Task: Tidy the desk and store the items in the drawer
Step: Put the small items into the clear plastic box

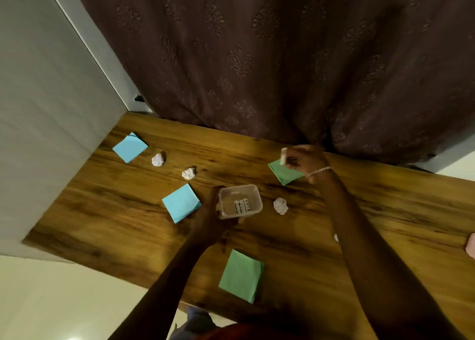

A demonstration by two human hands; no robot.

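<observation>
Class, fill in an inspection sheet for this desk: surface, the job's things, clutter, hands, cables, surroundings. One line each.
Surface: wooden desk.
Job's things: clear tub with batteries inside; far blue pad, near blue pad, far green pad and near green pad lie flat.
Clutter: crumpled paper: left ball, middle ball, right ball; pink thing cut off at the right edge.
Hands: left hand grips the tub; right hand pinches a white item above the far green pad.
Cables: nothing seen.
Surroundings: brown curtain behind, grey wall at left, pale floor.
</observation>
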